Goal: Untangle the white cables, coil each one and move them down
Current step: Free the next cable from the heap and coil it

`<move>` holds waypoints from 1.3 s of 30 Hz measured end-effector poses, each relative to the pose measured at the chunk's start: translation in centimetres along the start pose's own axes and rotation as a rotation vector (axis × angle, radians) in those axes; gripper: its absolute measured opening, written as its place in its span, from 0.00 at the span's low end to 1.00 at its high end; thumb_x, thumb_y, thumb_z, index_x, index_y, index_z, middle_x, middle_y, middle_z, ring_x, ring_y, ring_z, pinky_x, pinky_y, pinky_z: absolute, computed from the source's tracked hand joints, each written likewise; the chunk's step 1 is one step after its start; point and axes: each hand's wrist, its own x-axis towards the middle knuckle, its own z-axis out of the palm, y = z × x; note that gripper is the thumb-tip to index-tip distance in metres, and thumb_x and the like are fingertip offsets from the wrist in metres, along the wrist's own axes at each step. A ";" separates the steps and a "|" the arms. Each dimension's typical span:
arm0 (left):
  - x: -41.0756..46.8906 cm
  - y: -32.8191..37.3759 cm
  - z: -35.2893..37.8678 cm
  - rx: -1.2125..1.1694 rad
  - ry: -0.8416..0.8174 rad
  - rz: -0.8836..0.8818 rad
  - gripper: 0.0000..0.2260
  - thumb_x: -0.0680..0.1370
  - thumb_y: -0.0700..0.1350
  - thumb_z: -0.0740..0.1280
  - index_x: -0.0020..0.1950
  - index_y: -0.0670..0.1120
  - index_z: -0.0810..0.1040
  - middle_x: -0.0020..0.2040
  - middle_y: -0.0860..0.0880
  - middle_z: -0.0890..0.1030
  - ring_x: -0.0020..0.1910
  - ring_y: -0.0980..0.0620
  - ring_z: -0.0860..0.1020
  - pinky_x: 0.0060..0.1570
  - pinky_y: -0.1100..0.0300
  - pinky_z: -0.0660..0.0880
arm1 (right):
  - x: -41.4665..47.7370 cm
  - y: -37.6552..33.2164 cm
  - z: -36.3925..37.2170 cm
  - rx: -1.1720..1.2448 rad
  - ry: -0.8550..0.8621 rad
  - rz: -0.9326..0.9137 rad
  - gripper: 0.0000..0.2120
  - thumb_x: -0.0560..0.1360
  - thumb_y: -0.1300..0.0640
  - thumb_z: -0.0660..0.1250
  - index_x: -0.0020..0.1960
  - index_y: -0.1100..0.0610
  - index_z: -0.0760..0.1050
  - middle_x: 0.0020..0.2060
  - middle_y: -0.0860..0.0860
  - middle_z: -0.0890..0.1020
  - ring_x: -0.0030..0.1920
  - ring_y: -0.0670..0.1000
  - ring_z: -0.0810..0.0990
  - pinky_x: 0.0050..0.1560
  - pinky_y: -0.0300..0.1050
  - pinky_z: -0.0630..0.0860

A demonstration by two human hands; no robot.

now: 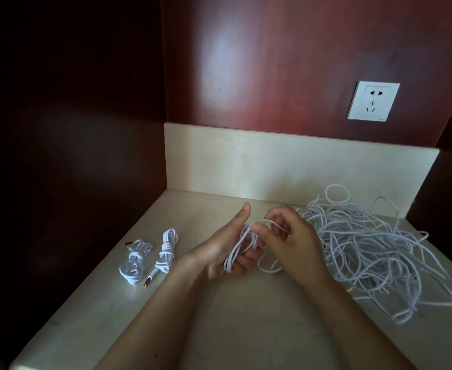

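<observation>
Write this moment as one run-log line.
step: coiling | left hand: holds part-coiled white cable | right hand: pinches same cable | done: two coiled cables, left | pending: tangled pile, right

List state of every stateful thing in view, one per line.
Two coiled white cables: wound, bundled, lying on beige stone counter.
Half-wound white cable: looped round left hand, pinched by right hand.
Tangled white cable pile: loose, unsorted, on counter.
White wall socket: nothing plugged in.

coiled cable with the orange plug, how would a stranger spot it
On the cream counter, left of the left hand, lie two tied cables. The one wanted is the slim bundle nearer that hand. Unlike its rounder neighbour, it ends in an orange-tipped plug.
</observation>
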 end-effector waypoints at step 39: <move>-0.2 1.4 -3.4 -1.027 0.515 0.801 0.19 0.83 0.58 0.52 0.38 0.49 0.67 0.24 0.54 0.64 0.20 0.57 0.63 0.23 0.69 0.65 | -0.1 2.3 0.2 -0.446 -0.225 -0.111 0.16 0.78 0.42 0.55 0.46 0.48 0.79 0.37 0.46 0.81 0.40 0.49 0.79 0.43 0.47 0.74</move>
